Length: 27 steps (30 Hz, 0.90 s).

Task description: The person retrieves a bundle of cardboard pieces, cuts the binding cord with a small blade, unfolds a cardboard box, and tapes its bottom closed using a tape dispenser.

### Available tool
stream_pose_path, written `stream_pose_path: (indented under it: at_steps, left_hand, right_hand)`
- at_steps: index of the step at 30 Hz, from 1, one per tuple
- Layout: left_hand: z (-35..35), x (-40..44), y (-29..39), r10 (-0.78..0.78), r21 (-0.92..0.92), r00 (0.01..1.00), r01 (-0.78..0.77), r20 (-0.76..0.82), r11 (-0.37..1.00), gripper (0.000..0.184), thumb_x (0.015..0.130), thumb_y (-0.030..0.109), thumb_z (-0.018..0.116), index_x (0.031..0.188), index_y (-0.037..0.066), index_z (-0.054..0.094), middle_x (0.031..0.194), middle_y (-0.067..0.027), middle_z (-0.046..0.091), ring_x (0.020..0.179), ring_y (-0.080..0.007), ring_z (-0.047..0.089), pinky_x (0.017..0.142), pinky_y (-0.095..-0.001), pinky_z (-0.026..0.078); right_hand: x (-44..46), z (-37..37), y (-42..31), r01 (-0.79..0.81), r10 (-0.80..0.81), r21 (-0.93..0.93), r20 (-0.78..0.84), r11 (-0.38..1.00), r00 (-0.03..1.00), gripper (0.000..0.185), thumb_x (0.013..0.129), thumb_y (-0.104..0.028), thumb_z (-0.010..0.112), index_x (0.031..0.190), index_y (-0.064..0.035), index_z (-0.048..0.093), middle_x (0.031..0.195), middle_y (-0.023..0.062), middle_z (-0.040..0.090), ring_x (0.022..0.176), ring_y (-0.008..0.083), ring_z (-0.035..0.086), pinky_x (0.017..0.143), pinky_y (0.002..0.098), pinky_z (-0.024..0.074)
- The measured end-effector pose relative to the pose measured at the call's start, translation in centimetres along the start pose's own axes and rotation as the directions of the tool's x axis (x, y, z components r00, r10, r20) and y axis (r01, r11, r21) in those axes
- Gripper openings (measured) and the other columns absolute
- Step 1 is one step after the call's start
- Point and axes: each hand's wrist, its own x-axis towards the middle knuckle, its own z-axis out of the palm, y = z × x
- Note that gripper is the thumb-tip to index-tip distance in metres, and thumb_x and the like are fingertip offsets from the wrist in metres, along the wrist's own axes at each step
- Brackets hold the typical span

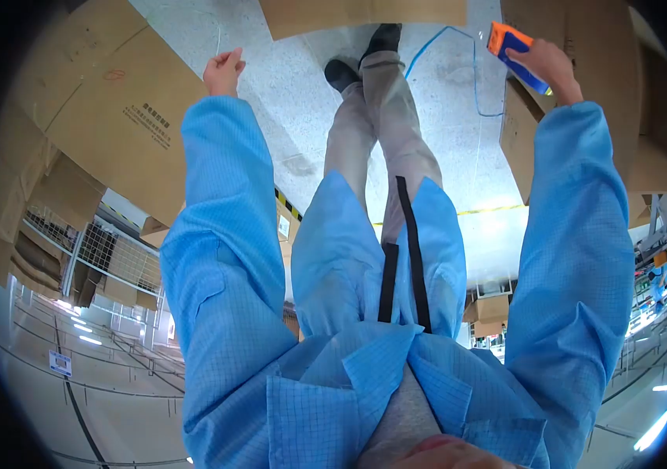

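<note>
On the left, my left hand [225, 73] is raised above the floor with its fingers pinched together; whether anything thin is between them is too small to tell. A faint, pale line [218, 30] runs near its fingertips. My right hand [546, 62] grips an orange and blue object [515, 51] beside the cardboard on the right. A thin blue strap or cord [427, 45] lies bent on the floor between my feet and that cardboard.
Large cardboard boxes stand at the left [126, 109] and right [611, 86]. A cardboard piece [364, 14] lies beyond my shoes [341, 75] on the pale floor [294, 102]. A wire rack [118, 254] stands at the left, and yellow tape [493, 209] crosses the floor.
</note>
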Motion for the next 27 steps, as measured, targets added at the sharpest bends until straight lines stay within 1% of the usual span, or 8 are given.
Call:
stream_pose_path:
  at_steps: [8, 11, 13, 14, 18, 20, 23, 27]
  left_hand:
    - [3.8, 5.1, -6.6, -0.012, -0.007, 0.997, 0.013, 0.077, 1.0, 0.038, 0.078, 0.012, 0.074, 0.106, -0.005, 0.053, 0.097, -0.0118, 0.06, 0.087, -0.02, 0.06, 0.075, -0.0319, 0.054]
    - [5.2, 6.7, -8.9, 0.171, 0.17, 0.974, -0.195, 0.149, 0.966, 0.051, 0.085, 0.027, 0.066, 0.12, -0.006, 0.049, 0.109, -0.0145, 0.06, 0.099, -0.0243, 0.057, 0.083, -0.0357, 0.049]
    - [6.3, 4.8, -6.5, -0.25, 0.188, 0.964, 0.264, -0.094, 0.946, 0.063, 0.089, 0.043, 0.057, 0.13, -0.004, 0.044, 0.118, -0.0173, 0.057, 0.11, -0.0265, 0.052, 0.092, -0.0362, 0.041]
    - [6.3, 4.8, -6.2, -0.246, 0.177, 0.964, 0.261, -0.101, 0.949, 0.063, 0.089, 0.043, 0.057, 0.13, -0.004, 0.044, 0.118, -0.0173, 0.057, 0.11, -0.0265, 0.052, 0.092, -0.0362, 0.041]
    - [7.0, 3.4, -4.5, 0.12, -0.005, 0.988, -0.12, 0.094, 0.993, 0.062, 0.085, 0.048, 0.06, 0.123, 0.0, 0.054, 0.119, -0.0184, 0.058, 0.114, -0.0264, 0.052, 0.093, -0.0357, 0.041]
    - [9.0, -1.6, 2.0, 0.207, 0.254, 0.937, -0.281, 0.282, 0.925, 0.055, 0.08, 0.034, 0.071, 0.12, 0.0, 0.054, 0.111, -0.0143, 0.063, 0.101, -0.0229, 0.06, 0.093, -0.0335, 0.045]
    - [9.1, -0.2, 2.0, -0.056, 0.234, 0.851, -0.079, 0.522, 0.969, 0.079, 0.076, 0.051, 0.069, 0.133, 0.003, 0.043, 0.127, -0.0199, 0.053, 0.118, -0.0366, 0.05, 0.104, -0.0396, 0.035]
    - [9.4, -0.1, 0.9, 0.065, 0.411, 0.944, -0.202, 0.325, 0.889, 0.056, 0.083, 0.044, 0.065, 0.114, -0.001, 0.059, 0.112, -0.0152, 0.063, 0.107, -0.0255, 0.057, 0.091, -0.0353, 0.042]
  right_hand:
    - [6.8, 3.2, -4.3, 0.053, -0.048, -0.092, 0.05, 0.994, 0.998, 0.06, 0.076, -0.06, 0.057, 0.099, -0.0064, 0.069, 0.091, 0.0167, 0.068, 0.078, 0.0306, 0.068, 0.069, 0.0375, 0.0524]
    - [7.1, 3.3, -6.3, 0.036, -0.027, -0.104, 0.088, 0.994, 0.996, 0.058, 0.077, -0.058, 0.057, 0.1, -0.0062, 0.069, 0.095, 0.0164, 0.068, 0.08, 0.0305, 0.067, 0.072, 0.0372, 0.0519]
    - [6.0, 1.5, -7.5, 0.032, -0.019, -0.097, 0.134, 0.995, 0.991, 0.058, 0.077, -0.057, 0.057, 0.101, -0.0053, 0.068, 0.097, 0.0167, 0.067, 0.084, 0.0313, 0.066, 0.075, 0.0372, 0.0509]
    - [5.5, 0.6, -8.0, 0.019, -0.004, -0.082, 0.178, 0.996, 0.984, 0.058, 0.077, -0.055, 0.056, 0.102, -0.0044, 0.067, 0.1, 0.0169, 0.066, 0.088, 0.0322, 0.065, 0.078, 0.0371, 0.05]
    - [5.9, 0.7, -8.6, -0.031, 0.049, -0.089, 0.21, 0.996, 0.976, 0.057, 0.079, -0.054, 0.054, 0.105, -0.0049, 0.067, 0.104, 0.0178, 0.065, 0.094, 0.0326, 0.063, 0.08, 0.0374, 0.0479]
    - [6.9, 0.8, -8.6, -0.048, 0.064, -0.073, 0.227, 0.996, 0.972, 0.056, 0.079, -0.052, 0.053, 0.105, -0.0045, 0.067, 0.105, 0.0178, 0.065, 0.093, 0.0327, 0.063, 0.079, 0.0373, 0.048]
    - [6.8, 2.2, -6.8, -0.115, 0.12, -0.035, 0.259, 0.993, 0.959, 0.054, 0.079, -0.049, 0.053, 0.104, -0.0029, 0.066, 0.103, 0.0181, 0.065, 0.093, 0.0329, 0.064, 0.079, 0.0381, 0.0485]
    - [5.1, 3.1, -6.9, -0.092, 0.087, 0.027, 0.148, 0.995, 0.985, 0.061, 0.08, -0.056, 0.05, 0.099, -0.001, 0.067, 0.098, 0.0185, 0.067, 0.094, 0.0356, 0.063, 0.079, 0.0416, 0.0494]
